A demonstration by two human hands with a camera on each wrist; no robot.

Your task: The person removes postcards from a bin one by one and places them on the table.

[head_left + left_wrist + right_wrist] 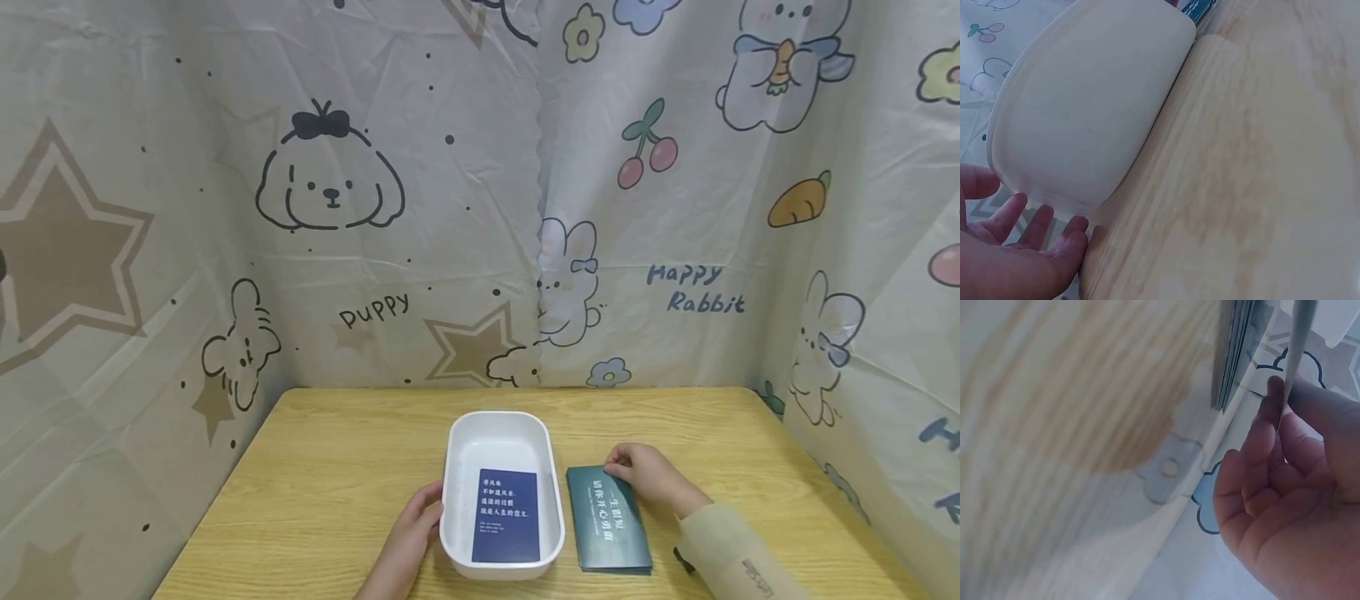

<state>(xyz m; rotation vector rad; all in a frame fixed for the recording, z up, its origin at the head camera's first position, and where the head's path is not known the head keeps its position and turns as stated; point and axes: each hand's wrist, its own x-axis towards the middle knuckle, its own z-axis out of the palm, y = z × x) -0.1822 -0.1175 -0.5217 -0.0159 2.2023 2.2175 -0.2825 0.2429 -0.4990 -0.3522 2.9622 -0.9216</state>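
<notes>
A white rectangular box (555, 492) stands on the table with a dark blue card (507, 525) lying in it. My left hand (414, 529) is at the box's left side. In the left wrist view its fingertips (1040, 219) touch the outer wall near the end. To the right of the box lies a stack of dark green cards (611, 533) with white print. My right hand (651, 475) pinches a card (1300, 344) between thumb and fingers at the stack's far right corner; in the right wrist view that card stands apart from the stack.
The wooden table (337, 467) extends around the box and the cards. A printed cloth curtain (420, 208) hangs behind the table and along both sides. A small dark object (684, 560) shows beside the right sleeve (731, 546).
</notes>
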